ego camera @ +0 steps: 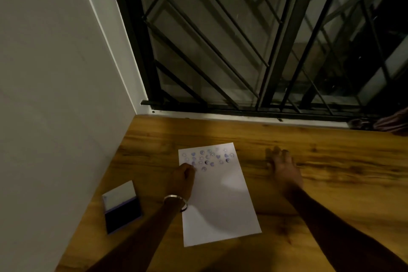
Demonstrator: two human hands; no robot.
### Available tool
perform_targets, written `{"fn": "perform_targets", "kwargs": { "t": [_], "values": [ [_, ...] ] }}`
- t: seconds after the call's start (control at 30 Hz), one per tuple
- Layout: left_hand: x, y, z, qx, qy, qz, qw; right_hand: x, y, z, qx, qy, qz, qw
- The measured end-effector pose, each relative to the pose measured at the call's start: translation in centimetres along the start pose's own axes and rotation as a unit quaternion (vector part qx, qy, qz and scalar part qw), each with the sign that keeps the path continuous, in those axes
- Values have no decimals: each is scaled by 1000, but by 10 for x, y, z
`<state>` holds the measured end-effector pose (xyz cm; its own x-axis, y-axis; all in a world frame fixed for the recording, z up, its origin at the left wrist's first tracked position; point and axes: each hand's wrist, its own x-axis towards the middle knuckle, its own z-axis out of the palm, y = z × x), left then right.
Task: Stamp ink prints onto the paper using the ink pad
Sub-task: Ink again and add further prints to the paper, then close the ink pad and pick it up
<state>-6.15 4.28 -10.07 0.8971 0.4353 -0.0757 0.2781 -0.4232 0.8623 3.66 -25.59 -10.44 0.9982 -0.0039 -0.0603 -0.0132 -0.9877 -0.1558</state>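
Observation:
A white sheet of paper [220, 201] lies on the wooden table [320, 183], with several purple-blue ink prints [207, 158] of hearts and round faces across its top part. My left hand [182, 180], a metal bangle on its wrist, is closed in a fist at the paper's left edge, pressed down near the prints; the stamp inside it is hidden. The open ink pad [121, 206], dark pad below and pale lid above, lies left of the paper by the wall. My right hand [284, 168] rests flat on the table, fingers spread, right of the paper.
A white wall [55, 95] runs along the table's left side. A window with black metal bars [242, 51] stands behind the table's far edge. Dark cloth [393, 123] lies at the far right on the sill.

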Motion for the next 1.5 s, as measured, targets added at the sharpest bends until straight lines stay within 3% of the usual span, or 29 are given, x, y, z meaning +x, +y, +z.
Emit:
{"fn": "perform_targets", "kwargs": {
  "t": [0.1,0.2,0.37,0.63,0.83,1.2,1.3,1.5],
  "values": [
    [-4,0,-3,35,-4,16,999,-8,-11,-4,-27,44,-34,998],
    [-8,-4,-7,109,7,58,992,-23,-29,-2,-2,59,-122,991],
    [-20,-21,-13,217,-25,108,970,-62,-63,15,28,14,-240,970],
    [-20,-41,-21,362,-181,148,902,-91,-81,36,33,-77,-220,972],
    [-18,-35,-20,361,-204,150,898,-108,-85,41,7,-62,-171,983],
    [-24,-35,-22,344,-214,132,905,-111,-86,43,-4,-53,-165,985],
    [-26,-32,-27,322,-192,139,917,-114,-90,40,1,-17,-176,984],
    [-26,-34,-80,286,-24,112,951,-105,-144,33,43,22,-229,972]
  ]
}}
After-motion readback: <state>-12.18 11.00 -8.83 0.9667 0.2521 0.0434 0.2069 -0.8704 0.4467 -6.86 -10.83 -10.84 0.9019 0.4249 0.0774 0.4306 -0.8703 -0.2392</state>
